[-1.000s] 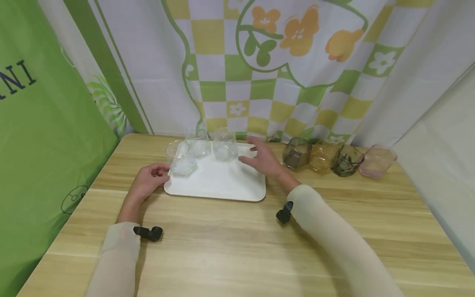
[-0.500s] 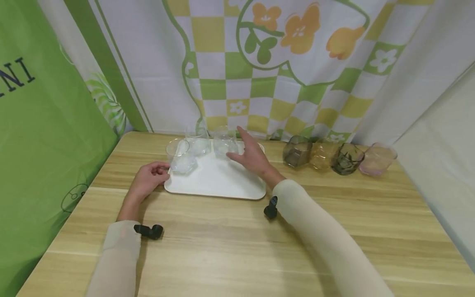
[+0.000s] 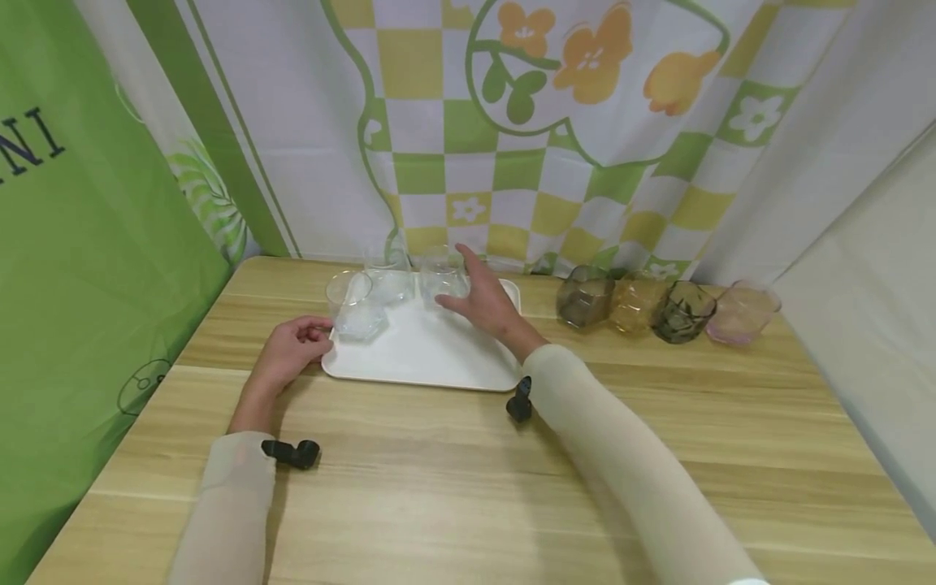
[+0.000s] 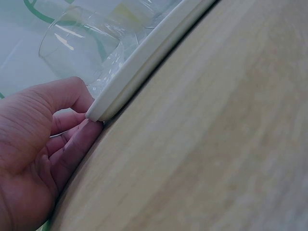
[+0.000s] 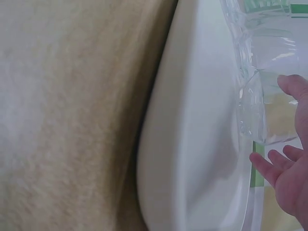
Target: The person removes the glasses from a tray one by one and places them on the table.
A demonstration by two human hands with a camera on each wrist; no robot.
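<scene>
Three clear glass tumblers stand at the back and left of a white tray on the table. My left hand pinches the tray's left edge; in the left wrist view, the thumb lies at the rim of the tray and other fingers sit against its underside. My right hand is over the tray's right half, thumb and fingers spread around the right side of the rightmost clear glass. In the right wrist view, spread fingers lie beside that glass, without a curled grip.
Right of the tray stands a row of coloured glasses: a grey glass, an amber glass, a dark patterned glass and a pink glass. A checked curtain hangs behind the wooden table.
My right hand has moved left across the tray, from its right side up to the rightmost clear glass. The left hand has stayed at the tray's left edge.
</scene>
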